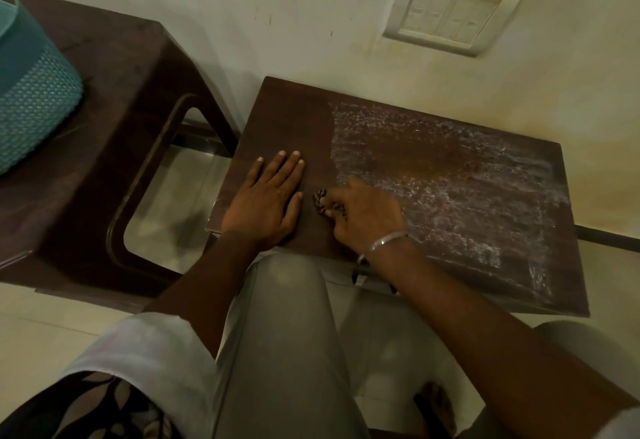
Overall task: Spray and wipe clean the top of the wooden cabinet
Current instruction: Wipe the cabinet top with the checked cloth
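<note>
1. The pale plastered wall [311,5] fills the back of the view, and everything is pushed up against it.
2. The dark brown moulded plastic stool [114,92] sits just left of the work spot. My guess is it's only there as a parking place for stuff.
3. The dark brown wooden cabinet top [287,116] is the thing being cleaned. It's dead centre, with its back edge against the wall and right in front of the person's knees.
4. The white foamy spray residue [450,168] covers the middle and right side of the top. The left strip looks bare and dark, so I'd say spraying is done and wiping is only partly done.
5. The teal perforated plastic basket [31,106] stands on the stool, well clear of the wet area.
6. The cream wall switch plate [450,12] is above the cabinet.
7. The left hand [268,196] lies flat on the bare left strip with fingers straight and together, holding nothing. It's probably bracing the cabinet so it doesn't shift.
8. The right hand [367,213] is blurred, sits at the foam's left edge, and has a thin silver bangle [386,241] on the wrist. Its fingers are curled down onto a cloth — looks like mid-stroke to me.
9. The small black-and-white patterned cloth [323,201] is bunched up and pokes out by the thumb, touching the top.
</note>
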